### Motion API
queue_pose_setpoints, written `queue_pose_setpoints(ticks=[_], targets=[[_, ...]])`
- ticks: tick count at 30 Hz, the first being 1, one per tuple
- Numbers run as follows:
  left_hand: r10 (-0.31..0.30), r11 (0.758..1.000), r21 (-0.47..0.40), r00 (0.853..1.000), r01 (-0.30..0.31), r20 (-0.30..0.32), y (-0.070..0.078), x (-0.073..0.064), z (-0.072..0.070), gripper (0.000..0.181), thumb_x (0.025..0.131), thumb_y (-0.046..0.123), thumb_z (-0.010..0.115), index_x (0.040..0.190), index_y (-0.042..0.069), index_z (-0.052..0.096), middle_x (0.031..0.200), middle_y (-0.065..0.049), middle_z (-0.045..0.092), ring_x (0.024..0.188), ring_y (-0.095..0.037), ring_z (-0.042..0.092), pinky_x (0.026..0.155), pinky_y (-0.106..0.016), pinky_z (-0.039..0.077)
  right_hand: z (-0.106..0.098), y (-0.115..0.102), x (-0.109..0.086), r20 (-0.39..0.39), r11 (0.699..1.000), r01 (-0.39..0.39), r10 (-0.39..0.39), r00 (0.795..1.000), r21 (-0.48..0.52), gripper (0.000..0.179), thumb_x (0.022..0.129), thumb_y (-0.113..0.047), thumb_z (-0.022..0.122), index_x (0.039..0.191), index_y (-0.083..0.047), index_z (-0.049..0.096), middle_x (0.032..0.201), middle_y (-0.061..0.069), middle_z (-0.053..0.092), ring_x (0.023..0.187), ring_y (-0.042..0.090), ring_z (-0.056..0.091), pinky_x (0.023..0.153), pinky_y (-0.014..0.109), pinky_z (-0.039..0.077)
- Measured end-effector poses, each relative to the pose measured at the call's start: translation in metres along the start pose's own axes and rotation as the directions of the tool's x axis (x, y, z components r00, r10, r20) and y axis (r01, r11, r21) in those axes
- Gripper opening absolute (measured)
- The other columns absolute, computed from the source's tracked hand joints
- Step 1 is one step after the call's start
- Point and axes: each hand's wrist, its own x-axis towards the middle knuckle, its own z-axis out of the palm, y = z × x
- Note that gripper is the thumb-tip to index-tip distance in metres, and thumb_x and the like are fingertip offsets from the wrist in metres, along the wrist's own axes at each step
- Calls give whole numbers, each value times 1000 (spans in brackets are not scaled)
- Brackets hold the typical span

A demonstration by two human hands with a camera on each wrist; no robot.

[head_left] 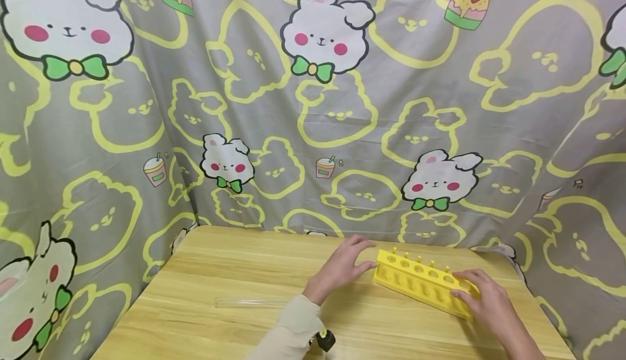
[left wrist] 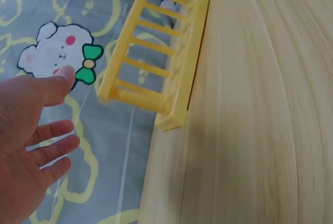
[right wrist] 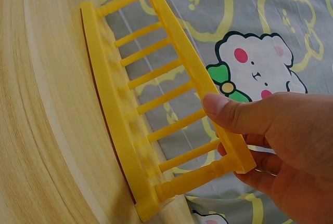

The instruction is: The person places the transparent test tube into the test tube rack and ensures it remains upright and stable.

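Observation:
A yellow test tube rack point(head_left: 420, 281) stands on the wooden table, with a row of round holes along its top bar and short pegs behind them. My right hand point(head_left: 481, 297) grips the right end of the top bar. In the right wrist view the thumb point(right wrist: 221, 107) lies on the front of that bar while the fingers curl behind it. Close to the rack's other end is my left hand point(head_left: 342, 265), its fingers apart. From the left wrist view, a gap shows between this hand point(left wrist: 36, 141) and the rack point(left wrist: 140, 96).
A clear glass test tube point(head_left: 251, 302) lies on the table point(head_left: 195, 273) to the left, partly hidden by the left sleeve point(head_left: 293, 327). Beside that sleeve is a small black object point(head_left: 325, 341). A grey patterned curtain point(head_left: 274, 126) hangs behind the table and at both sides.

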Motion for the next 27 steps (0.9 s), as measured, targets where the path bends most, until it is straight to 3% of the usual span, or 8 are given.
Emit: queue_pose_setpoints(ticks=[13, 21, 27], targets=[[22, 988, 153, 995, -37, 98, 15, 22, 15, 43, 99, 37, 69, 138, 19, 64, 132, -1, 60, 120, -15, 59, 101, -25, 49, 0, 0, 0, -4, 1000, 4, -4, 1000, 4, 40, 74, -6, 90, 109, 1, 73, 107, 21, 66, 96, 50, 65, 78, 69, 52], [35, 983, 173, 993, -55, 113, 21, 30, 21, 43, 99, 37, 70, 137, 17, 65, 131, 0, 62, 118, -13, 60, 100, -22, 49, -1, 2, 0, -13, 1000, 17, -17, 1000, -4, 40, 73, -6, 90, 109, 1, 74, 106, 18, 67, 96, 49, 65, 78, 68, 52], [16, 993, 117, 991, -33, 136, 22, 29, 29, 40, 100, 35, 69, 135, 17, 66, 136, 1, 60, 124, -13, 58, 103, -22, 48, 1, 2, -1, -17, 999, 36, -36, 999, -2, 40, 72, -5, 91, 108, 0, 74, 105, 16, 67, 95, 46, 66, 77, 66, 53]])
